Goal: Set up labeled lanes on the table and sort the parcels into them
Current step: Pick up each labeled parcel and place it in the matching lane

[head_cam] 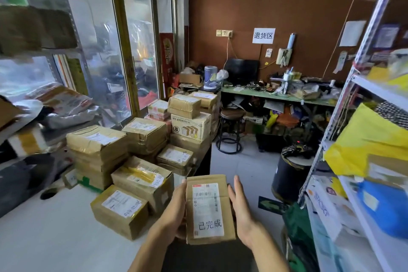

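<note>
I hold a small flat cardboard parcel (228, 203) upright in front of me, just past the white table's (44, 240) right edge. Its white shipping label with a barcode and handwritten characters faces me. My left hand (174, 212) grips its left side, thumb along the edge and fingers behind it. Against its right edge rests my right hand (240, 210) with straight fingers. Several taped cardboard parcels are stacked on the table, the nearest (120, 210) beside my left hand, with others (143, 181) (97, 146) behind it.
White metal shelving (362, 86) on the right holds yellow and blue bags. A black bin (289, 176) and a round stool (229, 130) stand on the floor ahead. A cluttered green desk (276, 96) runs along the back wall under a paper sign (263, 35). Soft bags fill the left shelves.
</note>
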